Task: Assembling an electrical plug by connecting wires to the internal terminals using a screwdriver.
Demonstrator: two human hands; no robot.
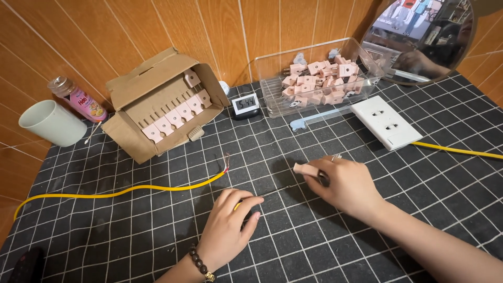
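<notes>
My right hand (343, 183) rests on the black gridded mat (293, 241) with its fingers closed on a small pink plug piece (305, 169). My left hand (230, 225) lies on the mat near the front, fingers curled over something yellow that barely shows at the fingertips. A yellow cable (120, 192) runs from the left edge toward the middle and ends in bare stripped wires (226, 162), just above my left hand and apart from it.
An open cardboard box (157, 99) with a row of pink plugs stands at the back left. A clear plastic tray (319, 78) holds several pink plugs. A small digital clock (245, 105), a white socket plate (385, 121) with a yellow cable, a white cup (50, 123), a bottle (78, 98) and a round mirror (419, 39) stand around.
</notes>
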